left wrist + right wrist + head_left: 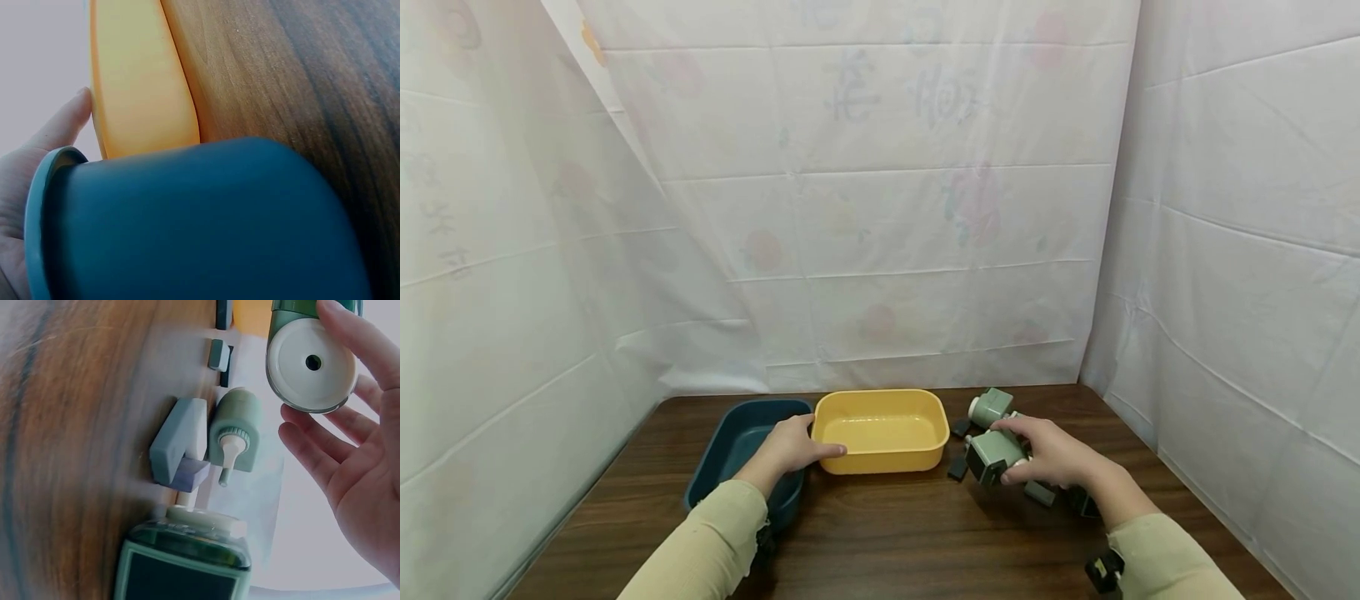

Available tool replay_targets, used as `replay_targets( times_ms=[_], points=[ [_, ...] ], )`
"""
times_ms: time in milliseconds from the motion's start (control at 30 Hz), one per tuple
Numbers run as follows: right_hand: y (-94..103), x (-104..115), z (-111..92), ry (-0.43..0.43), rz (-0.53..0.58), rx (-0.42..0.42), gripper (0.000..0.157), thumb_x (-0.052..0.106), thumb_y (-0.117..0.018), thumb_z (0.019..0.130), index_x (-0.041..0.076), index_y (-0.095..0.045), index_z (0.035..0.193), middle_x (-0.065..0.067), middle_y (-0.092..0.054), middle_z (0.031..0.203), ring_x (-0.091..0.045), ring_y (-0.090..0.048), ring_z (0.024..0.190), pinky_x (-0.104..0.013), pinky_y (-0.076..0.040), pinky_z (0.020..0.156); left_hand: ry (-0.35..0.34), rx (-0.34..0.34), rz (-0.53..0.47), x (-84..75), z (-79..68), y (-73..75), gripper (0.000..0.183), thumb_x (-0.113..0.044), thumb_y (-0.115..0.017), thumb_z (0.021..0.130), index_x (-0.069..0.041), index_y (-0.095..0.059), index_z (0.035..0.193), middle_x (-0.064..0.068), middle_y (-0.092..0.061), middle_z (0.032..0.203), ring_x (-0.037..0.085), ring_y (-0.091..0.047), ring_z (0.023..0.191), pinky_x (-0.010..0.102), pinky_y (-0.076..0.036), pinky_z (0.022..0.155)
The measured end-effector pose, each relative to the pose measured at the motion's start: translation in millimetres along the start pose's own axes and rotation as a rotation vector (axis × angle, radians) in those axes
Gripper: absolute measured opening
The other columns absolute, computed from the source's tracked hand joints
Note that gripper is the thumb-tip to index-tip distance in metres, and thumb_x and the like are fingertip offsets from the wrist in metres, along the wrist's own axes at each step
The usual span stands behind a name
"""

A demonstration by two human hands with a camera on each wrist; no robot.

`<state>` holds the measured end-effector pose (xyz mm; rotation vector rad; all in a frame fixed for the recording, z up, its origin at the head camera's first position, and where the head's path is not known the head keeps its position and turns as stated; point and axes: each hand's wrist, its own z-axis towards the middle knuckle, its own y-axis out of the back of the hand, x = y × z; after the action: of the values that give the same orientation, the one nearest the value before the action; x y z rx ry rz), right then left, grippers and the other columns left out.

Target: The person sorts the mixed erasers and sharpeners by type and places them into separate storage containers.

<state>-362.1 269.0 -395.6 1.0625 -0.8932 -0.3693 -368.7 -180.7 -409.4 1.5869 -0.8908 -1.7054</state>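
Note:
My left hand reaches over the right side of the dark blue tray. Its straight thumb touches the near left rim of the yellow tray, and its fingers lie along that tray's left side. On the right, my right hand holds a green pencil sharpener between thumb and fingers. The right wrist view shows this sharpener's round cream face with a dark hole. A second green sharpener with a cream crank stands behind, beside a grey-green angular piece.
A green-framed piece with a dark panel lies near the right wrist. Small dark blocks are scattered right of the yellow tray, and a small grey-green block lies below the right hand. White sheets surround the brown wooden table.

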Motion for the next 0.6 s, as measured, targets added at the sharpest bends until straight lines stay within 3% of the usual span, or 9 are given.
replay_targets(
  times_ms=[267,600],
  points=[
    [2.9,8.3,7.3,-0.025,-0.014,-0.041,0.08,0.038,-0.088,0.077,0.012,-0.055,0.145,-0.002,-0.062,0.126,-0.016,-0.059,0.098,-0.032,-0.053,0.076,-0.005,0.002,0.017,0.7,0.6,0.6,0.098,-0.055,-0.085,0.076,0.005,-0.05,0.145,0.022,-0.064,0.127,0.027,-0.062,0.098,0.049,-0.055,0.085],
    [4.0,16.0,23.0,-0.005,0.005,-0.103,0.073,0.032,-0.088,0.078,0.017,-0.057,0.142,0.0,-0.062,0.122,-0.017,-0.06,0.097,-0.033,-0.054,0.075,-0.01,0.002,0.003,0.4,0.3,0.2,0.094,-0.055,-0.085,0.077,0.003,-0.053,0.144,0.021,-0.065,0.126,0.027,-0.062,0.101,0.051,-0.053,0.089]
  ],
)
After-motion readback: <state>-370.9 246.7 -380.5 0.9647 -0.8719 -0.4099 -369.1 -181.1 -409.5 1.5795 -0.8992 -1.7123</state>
